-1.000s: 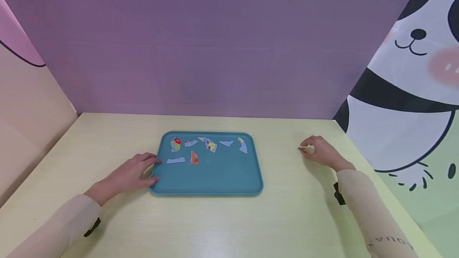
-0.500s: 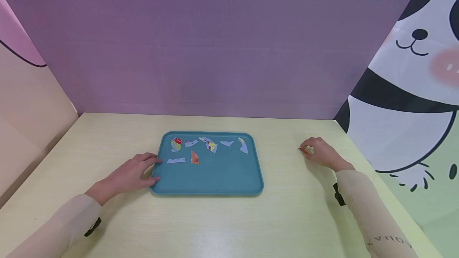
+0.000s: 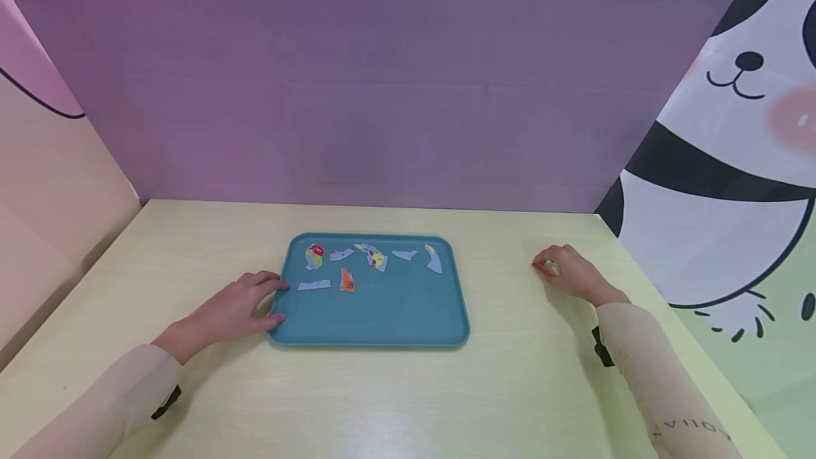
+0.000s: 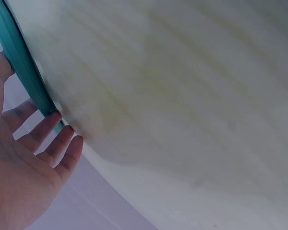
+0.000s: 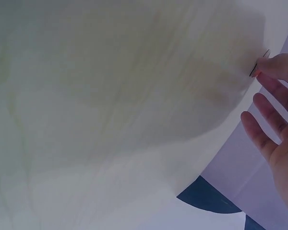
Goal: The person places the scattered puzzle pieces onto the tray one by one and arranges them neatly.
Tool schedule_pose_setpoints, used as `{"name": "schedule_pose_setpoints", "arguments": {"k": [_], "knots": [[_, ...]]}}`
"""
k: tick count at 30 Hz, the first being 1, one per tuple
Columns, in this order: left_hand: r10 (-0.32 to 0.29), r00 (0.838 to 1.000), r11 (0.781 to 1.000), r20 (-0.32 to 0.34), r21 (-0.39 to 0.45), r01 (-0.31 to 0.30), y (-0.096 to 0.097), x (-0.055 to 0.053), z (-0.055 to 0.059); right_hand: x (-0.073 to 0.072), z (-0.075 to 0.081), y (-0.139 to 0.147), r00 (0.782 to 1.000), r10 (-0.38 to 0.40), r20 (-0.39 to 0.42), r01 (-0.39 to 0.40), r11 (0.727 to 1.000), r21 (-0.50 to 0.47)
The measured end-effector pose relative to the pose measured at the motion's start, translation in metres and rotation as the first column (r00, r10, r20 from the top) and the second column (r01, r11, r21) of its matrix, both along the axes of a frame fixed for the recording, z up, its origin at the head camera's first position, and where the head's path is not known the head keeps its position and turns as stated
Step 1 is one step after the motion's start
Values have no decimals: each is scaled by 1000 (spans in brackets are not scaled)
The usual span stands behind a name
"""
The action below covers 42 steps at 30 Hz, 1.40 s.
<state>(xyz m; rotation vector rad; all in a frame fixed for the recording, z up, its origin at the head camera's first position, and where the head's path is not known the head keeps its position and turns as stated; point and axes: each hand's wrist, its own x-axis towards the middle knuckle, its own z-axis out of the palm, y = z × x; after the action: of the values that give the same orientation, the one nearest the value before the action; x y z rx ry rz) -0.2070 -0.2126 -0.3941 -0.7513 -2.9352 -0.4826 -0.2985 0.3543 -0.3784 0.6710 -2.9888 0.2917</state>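
On the table lies a blue-green tray (image 3: 395, 317) holding several small irregular flat cut-out pieces. Among them are a red-and-yellow piece (image 3: 314, 256), an orange piece (image 3: 347, 280) and a pale strip (image 3: 314, 285). My left hand (image 3: 232, 310) touches the tray's left rim (image 4: 26, 72), its thumb and fingers spread along it and loosely bent. Well to the right of the tray, my right hand (image 3: 574, 275) pinches a small flat orange piece (image 3: 541, 269) between thumb and index finger, low over the table. In the right wrist view the other fingers extend apart from it.
The pale wooden table (image 3: 408, 402) runs back to a purple wall panel (image 3: 382, 91). A panda-printed wall (image 3: 720, 246) borders the right side, and a pale wall (image 3: 51, 218) stands at the left.
The orange piece in my right hand turns slightly between the fingers, and that hand dips a touch. My left hand stays on the tray rim. The head view shifts slightly.
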Motion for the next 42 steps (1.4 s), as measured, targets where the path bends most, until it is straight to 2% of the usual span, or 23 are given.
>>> {"name": "schedule_pose_setpoints", "arguments": {"k": [23,33,42], "knots": [[-15,1000,1000,-11,11,15,0,0,1,0,-1,3,1000,-8,-5,7,1000,-22],[-11,1000,1000,-15,6,11,0,0,0,-1,-3,5,1000,-13,14,14,999,-41],[-6,1000,1000,-3,9,6,0,0,0,1,1,3,999,-27,45,30,998,-61]]}}
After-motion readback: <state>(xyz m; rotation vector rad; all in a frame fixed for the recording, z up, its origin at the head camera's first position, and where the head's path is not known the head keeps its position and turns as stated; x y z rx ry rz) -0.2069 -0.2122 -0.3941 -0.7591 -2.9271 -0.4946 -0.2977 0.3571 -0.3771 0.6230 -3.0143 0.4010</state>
